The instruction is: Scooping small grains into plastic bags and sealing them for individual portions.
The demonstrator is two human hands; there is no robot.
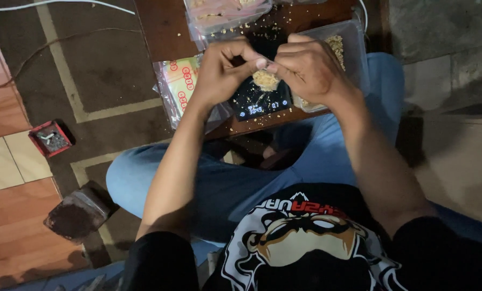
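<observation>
Two bare hands meet fingertip to fingertip over a small black digital scale at the near edge of a low brown wooden table. The left hand and the right hand are both curled nearly closed, thumbs and forefingers pinched together; whether they grip a little of the crumbly stuff cannot be told. A small heap of pale tan crumbs sits on the scale pan just under the fingers. To the right, touching the scale, stands a clear plastic tub holding more of the same crumbs; another clear tub lies farther off. A yellow printed packet lies left of the scale. Judging by the stray crumbs on the table, keeping the pinch low over the pan and letting go slowly would serve best.
</observation>
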